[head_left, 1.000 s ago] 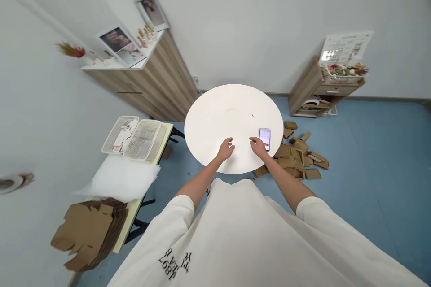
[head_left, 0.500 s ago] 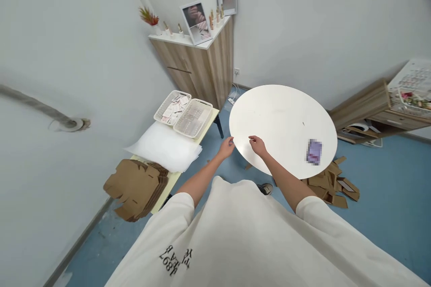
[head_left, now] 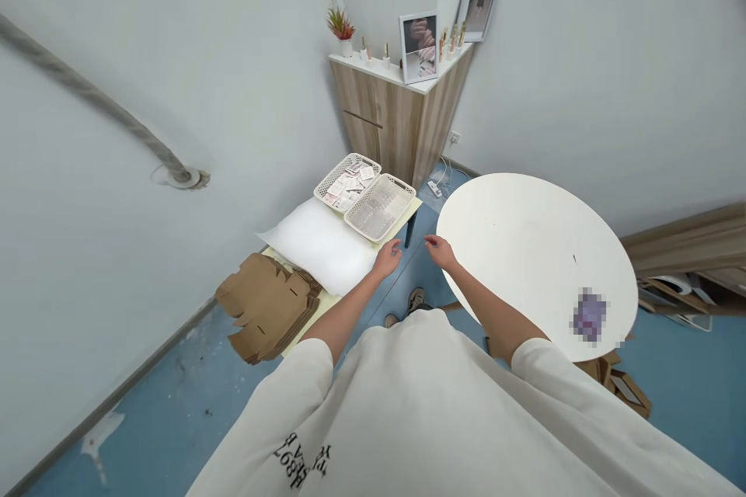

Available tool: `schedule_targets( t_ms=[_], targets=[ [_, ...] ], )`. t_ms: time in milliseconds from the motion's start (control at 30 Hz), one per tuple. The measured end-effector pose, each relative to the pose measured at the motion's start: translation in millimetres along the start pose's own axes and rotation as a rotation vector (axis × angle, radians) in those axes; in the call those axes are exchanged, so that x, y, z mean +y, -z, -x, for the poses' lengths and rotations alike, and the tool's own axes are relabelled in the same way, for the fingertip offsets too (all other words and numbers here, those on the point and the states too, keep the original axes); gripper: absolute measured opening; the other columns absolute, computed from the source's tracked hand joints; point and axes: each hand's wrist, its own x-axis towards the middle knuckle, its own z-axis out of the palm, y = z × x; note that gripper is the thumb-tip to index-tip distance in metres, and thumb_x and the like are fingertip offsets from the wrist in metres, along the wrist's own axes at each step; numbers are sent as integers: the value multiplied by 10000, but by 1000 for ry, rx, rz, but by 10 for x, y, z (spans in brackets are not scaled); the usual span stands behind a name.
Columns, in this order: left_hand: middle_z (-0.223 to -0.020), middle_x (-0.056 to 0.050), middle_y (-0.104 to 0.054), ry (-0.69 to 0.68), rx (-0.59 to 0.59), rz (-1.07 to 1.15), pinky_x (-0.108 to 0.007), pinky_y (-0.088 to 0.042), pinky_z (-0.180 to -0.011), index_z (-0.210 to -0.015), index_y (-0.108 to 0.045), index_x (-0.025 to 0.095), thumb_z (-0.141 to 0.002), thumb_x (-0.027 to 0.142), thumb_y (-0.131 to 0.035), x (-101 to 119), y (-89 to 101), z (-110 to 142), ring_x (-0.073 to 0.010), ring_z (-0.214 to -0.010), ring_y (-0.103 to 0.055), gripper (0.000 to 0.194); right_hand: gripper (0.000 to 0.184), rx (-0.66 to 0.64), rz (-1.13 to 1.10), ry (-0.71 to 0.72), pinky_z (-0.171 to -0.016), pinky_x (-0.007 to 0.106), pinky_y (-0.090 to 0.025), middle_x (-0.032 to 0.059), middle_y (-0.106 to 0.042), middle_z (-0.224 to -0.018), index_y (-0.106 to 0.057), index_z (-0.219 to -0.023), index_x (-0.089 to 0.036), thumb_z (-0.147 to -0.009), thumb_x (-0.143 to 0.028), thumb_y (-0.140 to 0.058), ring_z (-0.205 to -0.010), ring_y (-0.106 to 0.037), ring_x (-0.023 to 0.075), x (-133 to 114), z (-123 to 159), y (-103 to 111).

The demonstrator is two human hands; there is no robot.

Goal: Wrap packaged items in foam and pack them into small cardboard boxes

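Observation:
My left hand (head_left: 388, 257) is in the air by the near edge of the low table, close to the stack of white sheets (head_left: 326, 242). Its thumb and fingers are apart, and nothing shows between them. Opposite it, my right hand (head_left: 440, 251) hovers at the left rim of the round white table (head_left: 524, 248). Its fingers are loosely bent, with no object visible in them. Two white plastic baskets stand behind the sheets: one basket (head_left: 318, 191) has many small paper cards in it, the other basket (head_left: 402, 227) has flat clear pieces.
Flattened brown cardboard boxes (head_left: 271, 299) are stacked at the low table's near end. A blurred purple item (head_left: 589, 316) lies on the round table. More cardboard pieces (head_left: 629, 392) lie on the floor beneath. A wooden corner cabinet (head_left: 388, 124) and a power strip (head_left: 434, 189) are farther back.
My view has turned left, so the room has shifted right in the picture. Both hands have moved away from the round table toward the low table with the baskets.

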Motion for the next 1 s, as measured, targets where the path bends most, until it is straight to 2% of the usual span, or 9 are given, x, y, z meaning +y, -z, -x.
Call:
schedule_targets(
  t_ms=[167,367,467,600,833,1000],
  targets=[
    [-1304,-86,-625,-22,68,-61,-370,-491,-1031,-1272,-617,200,-874,126,-522,-100,222,-240,-198,-1112,-629,415,384,-104,106,111,-1030,368,-468,77,-668,-1294,-670,-1254,-221,-934,-261,-462,-1192,-608,238,-236,-394,-173],
    [-1327,-99,-607,-79,107,-280,-422,-386,-1142,-1259,-627,194,-865,104,-494,-133,483,-775,-243,-1284,-533,426,372,-208,333,291,-1085,443,-350,63,-632,-1358,-660,-1262,-248,-953,-269,-455,-1273,-519,296,-484,-1057,-371],
    [-1379,-95,-590,-61,92,-378,-462,-346,-1160,-1276,-617,205,-865,98,-484,-97,560,-1043,-269,-1325,-497,445,358,-252,415,343,-1093,476,-275,91,-651,-1330,-663,-1255,-235,-965,-272,-455,-1272,-503,312,-592,-1407,-464],
    [-1412,-86,-575,-14,67,-430,-484,-327,-1150,-1335,-578,229,-857,79,-472,-33,596,-1312,-293,-1339,-477,513,342,-335,537,383,-1048,491,-248,140,-701,-1206,-667,-1237,-214,-975,-284,-459,-1230,-498,340,-681,-1775,-589],
    [-1346,-125,-614,79,-3,-512,-524,-240,-1133,-1416,-495,226,-814,43,-470,4,562,-1547,-326,-1372,-426,629,293,-454,664,400,-989,473,-252,156,-728,-1029,-669,-1181,-202,-956,-303,-512,-1141,-519,338,-650,-2077,-716],
    [-1347,-141,-612,103,-60,-553,-512,-227,-1118,-1470,-435,224,-796,47,-474,19,507,-1624,-320,-1372,-424,698,300,-456,644,413,-990,462,-247,155,-724,-1060,-651,-1203,-201,-957,-288,-501,-1146,-522,325,-605,-2136,-694]
  ],
)
